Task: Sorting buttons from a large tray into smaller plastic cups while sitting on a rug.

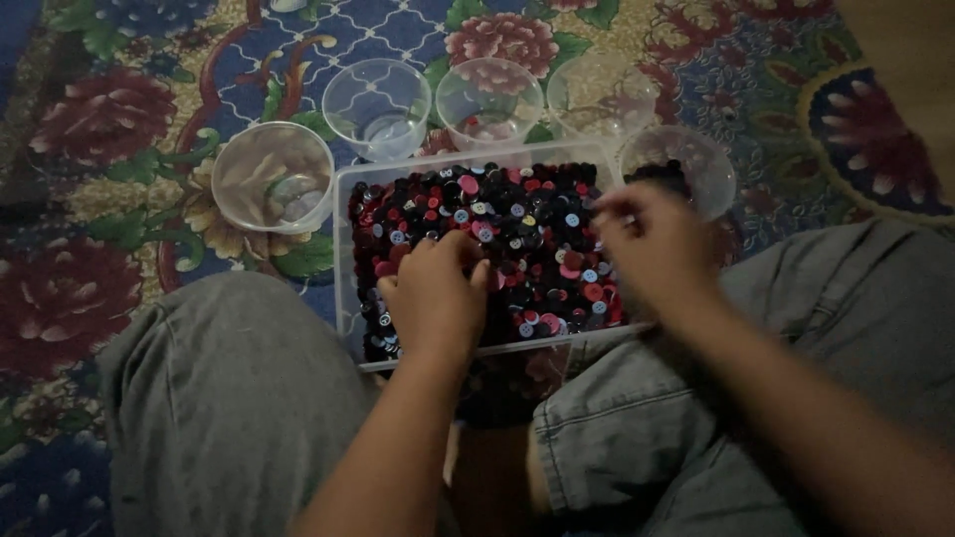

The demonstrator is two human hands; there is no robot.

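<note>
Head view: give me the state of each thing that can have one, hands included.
Clear tray: open, no lid, filled with mixed buttons.
Far-left cup: upright, holds pale pieces.
Second cup: upright, looks empty.
Third cup: upright, contents unclear.
Fourth cup: upright, looks empty.
Far-right cup: upright, dark buttons inside.
Left hand: fingers curled down into the buttons.
Right hand: over the tray's right side, blurred, grip unclear.

Dim indoor light, dark corners esp. bottom, right hand [652, 244] motion-blurred, soft grainy detail, no glare
</note>
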